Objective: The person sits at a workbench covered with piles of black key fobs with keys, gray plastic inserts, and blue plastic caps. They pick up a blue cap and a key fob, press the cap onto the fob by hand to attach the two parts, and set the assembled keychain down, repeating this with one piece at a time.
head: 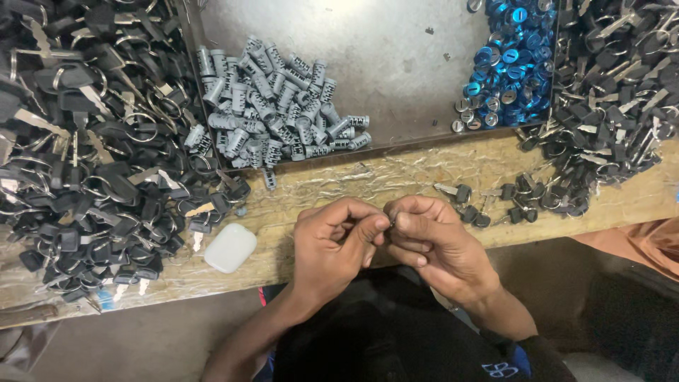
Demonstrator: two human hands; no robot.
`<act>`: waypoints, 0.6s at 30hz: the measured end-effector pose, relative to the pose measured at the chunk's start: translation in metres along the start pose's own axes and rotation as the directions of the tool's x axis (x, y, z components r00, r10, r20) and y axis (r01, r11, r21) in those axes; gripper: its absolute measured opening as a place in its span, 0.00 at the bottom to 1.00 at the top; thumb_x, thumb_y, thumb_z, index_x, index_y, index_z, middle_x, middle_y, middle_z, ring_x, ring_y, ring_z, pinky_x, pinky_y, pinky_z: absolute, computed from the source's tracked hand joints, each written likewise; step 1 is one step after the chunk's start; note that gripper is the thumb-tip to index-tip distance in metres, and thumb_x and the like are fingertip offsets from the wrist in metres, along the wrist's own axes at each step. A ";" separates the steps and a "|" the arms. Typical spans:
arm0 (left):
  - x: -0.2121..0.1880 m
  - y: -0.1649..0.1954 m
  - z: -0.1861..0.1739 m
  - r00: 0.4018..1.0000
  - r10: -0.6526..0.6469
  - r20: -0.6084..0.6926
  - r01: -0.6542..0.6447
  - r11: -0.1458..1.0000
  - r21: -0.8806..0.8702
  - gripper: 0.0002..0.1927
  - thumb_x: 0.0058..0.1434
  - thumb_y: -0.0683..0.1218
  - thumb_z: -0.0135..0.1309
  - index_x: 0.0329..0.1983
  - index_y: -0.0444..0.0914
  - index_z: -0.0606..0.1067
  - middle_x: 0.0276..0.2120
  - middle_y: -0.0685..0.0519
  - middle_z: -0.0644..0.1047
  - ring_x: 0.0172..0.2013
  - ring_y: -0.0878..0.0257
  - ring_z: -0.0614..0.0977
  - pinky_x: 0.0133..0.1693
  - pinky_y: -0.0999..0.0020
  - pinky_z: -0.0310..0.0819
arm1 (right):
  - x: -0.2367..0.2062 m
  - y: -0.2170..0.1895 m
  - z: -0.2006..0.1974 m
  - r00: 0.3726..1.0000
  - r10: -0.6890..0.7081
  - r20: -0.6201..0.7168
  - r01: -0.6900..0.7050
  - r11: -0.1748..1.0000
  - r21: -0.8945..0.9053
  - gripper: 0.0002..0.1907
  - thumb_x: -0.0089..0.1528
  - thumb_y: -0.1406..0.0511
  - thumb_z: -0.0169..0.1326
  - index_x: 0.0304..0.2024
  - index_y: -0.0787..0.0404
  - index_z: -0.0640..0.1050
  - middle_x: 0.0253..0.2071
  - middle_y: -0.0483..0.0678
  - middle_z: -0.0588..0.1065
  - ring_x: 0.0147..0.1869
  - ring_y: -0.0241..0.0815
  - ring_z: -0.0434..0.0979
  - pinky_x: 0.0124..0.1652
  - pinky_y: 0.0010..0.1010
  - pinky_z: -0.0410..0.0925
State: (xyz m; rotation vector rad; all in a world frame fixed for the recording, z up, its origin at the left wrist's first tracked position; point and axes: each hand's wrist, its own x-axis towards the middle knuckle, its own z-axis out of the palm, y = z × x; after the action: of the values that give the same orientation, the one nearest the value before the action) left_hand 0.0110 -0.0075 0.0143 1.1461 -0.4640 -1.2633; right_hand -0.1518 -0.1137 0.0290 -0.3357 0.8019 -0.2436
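Note:
My left hand [331, 244] and my right hand [431, 240] meet at the front edge of the wooden bench [396, 177], fingertips pinched together around a small dark part [389, 221] that is mostly hidden. What exactly the part is cannot be told. Just beyond my right hand lie a few loose black-headed keys [488, 201]. A heap of grey lock cylinders [276, 113] lies in the metal tray [382, 49] farther back.
A big pile of black-headed keys on rings [99, 141] fills the left side, another pile [608, 85] the right. Blue round lock caps [513, 64] sit at the tray's right. A small white case [230, 247] lies left of my left hand.

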 end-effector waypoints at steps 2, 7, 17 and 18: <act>0.002 0.000 0.001 1.000 -0.006 -0.002 0.006 1.000 0.023 0.04 0.67 0.38 0.59 0.37 0.31 0.79 0.25 0.54 0.78 0.21 0.74 0.74 0.22 0.78 0.66 | 0.001 -0.002 -0.002 1.000 -0.005 -0.017 0.004 1.000 -0.026 0.09 0.64 0.68 0.59 0.40 0.70 0.78 0.33 0.51 0.77 0.24 0.26 0.59 0.24 0.19 0.57; 0.010 0.002 0.004 0.999 0.021 -0.025 -0.016 0.980 0.196 0.06 0.67 0.39 0.60 0.34 0.32 0.79 0.23 0.55 0.79 0.20 0.75 0.75 0.21 0.77 0.67 | 0.005 -0.001 -0.009 0.991 -0.092 -0.098 0.076 0.985 -0.158 0.07 0.64 0.70 0.59 0.40 0.71 0.79 0.30 0.48 0.76 0.25 0.26 0.62 0.23 0.19 0.57; 0.017 0.005 0.004 0.970 0.237 0.052 -0.237 0.881 0.409 0.02 0.66 0.36 0.57 0.36 0.32 0.76 0.28 0.50 0.80 0.27 0.66 0.82 0.30 0.72 0.75 | 0.008 -0.006 -0.024 0.995 0.028 -0.096 -0.039 0.993 -0.116 0.07 0.62 0.71 0.58 0.42 0.69 0.79 0.34 0.48 0.78 0.27 0.27 0.67 0.23 0.19 0.56; 0.016 0.005 0.004 0.968 0.244 0.059 -0.246 0.876 0.416 0.02 0.66 0.35 0.56 0.36 0.32 0.76 0.29 0.50 0.80 0.28 0.64 0.83 0.31 0.72 0.76 | 0.008 -0.006 -0.024 0.995 0.053 -0.084 -0.060 0.995 -0.081 0.08 0.61 0.71 0.58 0.42 0.69 0.79 0.35 0.48 0.79 0.26 0.26 0.66 0.22 0.19 0.56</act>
State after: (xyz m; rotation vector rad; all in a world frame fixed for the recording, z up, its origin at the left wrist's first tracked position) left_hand 0.0157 -0.0244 0.0157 1.3926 -0.8903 -0.9658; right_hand -0.1648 -0.1271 0.0104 -0.3825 0.9025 -0.1717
